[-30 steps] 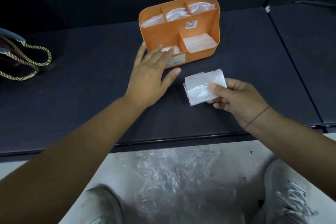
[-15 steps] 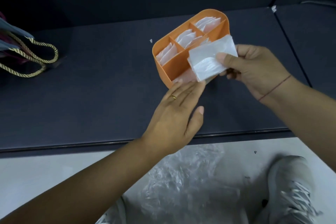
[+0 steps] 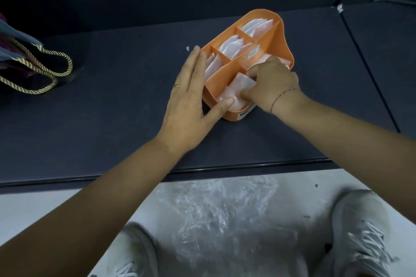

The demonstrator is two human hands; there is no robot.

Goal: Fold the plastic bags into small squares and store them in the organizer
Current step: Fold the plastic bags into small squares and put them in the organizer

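Plainly, the left hand [image 3: 189, 96] lay open, fingers straight along the left wall of the orange organizer [image 3: 282, 36], thumb on its near rim. The right hand [image 3: 272, 83] hung over the organizer's right side, wrist bent down, fingers and thumb curled round a folded bag [image 3: 242, 84] sitting in the near compartment. The organizer stood toward the far right of the dark surface [image 3: 112, 119], more folded squares [image 3: 231, 46] in its rear compartments.
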